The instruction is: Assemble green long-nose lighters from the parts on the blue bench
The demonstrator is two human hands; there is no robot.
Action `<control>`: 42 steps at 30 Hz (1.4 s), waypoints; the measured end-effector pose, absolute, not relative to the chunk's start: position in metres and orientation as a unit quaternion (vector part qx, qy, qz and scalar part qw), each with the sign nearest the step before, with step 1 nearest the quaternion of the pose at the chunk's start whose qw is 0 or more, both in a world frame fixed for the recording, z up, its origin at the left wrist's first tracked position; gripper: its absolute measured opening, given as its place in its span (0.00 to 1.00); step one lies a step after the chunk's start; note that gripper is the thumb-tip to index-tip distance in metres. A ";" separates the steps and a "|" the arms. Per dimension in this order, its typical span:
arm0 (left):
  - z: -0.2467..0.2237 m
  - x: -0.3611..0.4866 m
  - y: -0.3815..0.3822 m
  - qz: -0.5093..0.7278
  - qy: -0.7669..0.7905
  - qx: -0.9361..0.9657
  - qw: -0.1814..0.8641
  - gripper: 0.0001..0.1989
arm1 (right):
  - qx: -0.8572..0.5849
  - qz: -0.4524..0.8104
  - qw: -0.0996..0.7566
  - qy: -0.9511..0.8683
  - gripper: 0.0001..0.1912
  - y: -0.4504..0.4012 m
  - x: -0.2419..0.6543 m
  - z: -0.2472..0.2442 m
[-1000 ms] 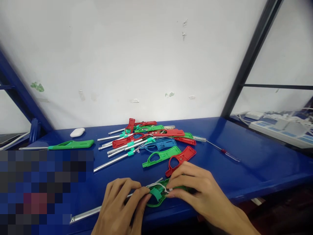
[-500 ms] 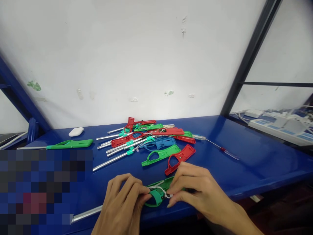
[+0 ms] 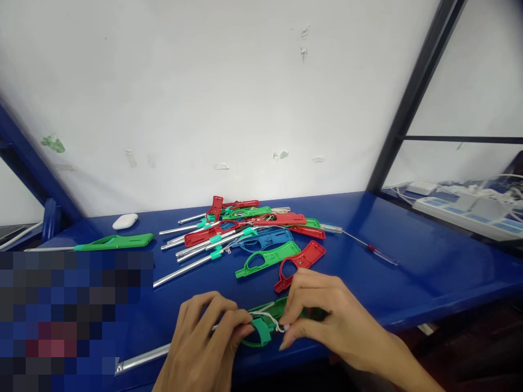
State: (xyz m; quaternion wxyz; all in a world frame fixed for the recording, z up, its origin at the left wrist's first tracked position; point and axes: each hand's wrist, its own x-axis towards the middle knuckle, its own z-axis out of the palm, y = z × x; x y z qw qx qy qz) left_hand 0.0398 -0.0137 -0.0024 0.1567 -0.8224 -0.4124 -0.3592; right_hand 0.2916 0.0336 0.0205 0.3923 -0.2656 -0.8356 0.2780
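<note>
- The green plastic open half-shell with a looped guard (image 3: pixel 280 306) is held low over the front edge of the blue desk (image 3: pixel 368 283), its long axis slanted from lower left to upper right.
- Its front end is covered by the left-hand grip (image 3: pixel 200 332), fingers pressed together there; the silver metal tube (image 3: pixel 143 359) is seen emerging leftward beneath.
- The small white end piece (image 3: pixel 286 328) is pinched between thumb and index finger of the right-hand grip (image 3: pixel 327 307); its seating cannot be told.
- The thin white wire (image 3: pixel 265 314) is stretched between both grips, above the curved teal plastic trigger (image 3: pixel 261 329), which is nearer the left fingertips.
</note>
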 end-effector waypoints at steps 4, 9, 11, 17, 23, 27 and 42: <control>-0.003 0.041 -0.016 -0.375 -0.427 -0.807 0.160 0.08 | -0.284 0.258 0.396 -0.834 0.08 0.033 0.291 0.017; -0.003 0.044 -0.016 -0.388 -0.450 -0.789 0.156 0.14 | -0.300 0.241 0.378 -0.842 0.04 0.031 0.291 0.016; -0.003 0.045 -0.016 -0.389 -0.455 -0.786 0.153 0.15 | -0.300 0.237 0.372 -0.846 0.04 0.030 0.291 0.016; -0.004 0.043 -0.014 -0.387 -0.449 -0.792 0.146 0.14 | -0.305 0.229 0.362 -0.851 0.05 0.031 0.290 0.016; -0.005 0.043 -0.016 -0.394 -0.433 -0.797 0.145 0.13 | -0.293 0.222 0.365 -0.856 0.05 0.030 0.291 0.016; -0.003 0.044 -0.017 -0.406 -0.429 -0.793 0.149 0.11 | -0.280 0.217 0.375 -0.857 0.05 0.030 0.290 0.016; 0.000 0.045 -0.014 -0.392 -0.422 -0.796 0.187 0.13 | -0.259 0.198 0.400 -0.856 0.04 0.030 0.289 0.015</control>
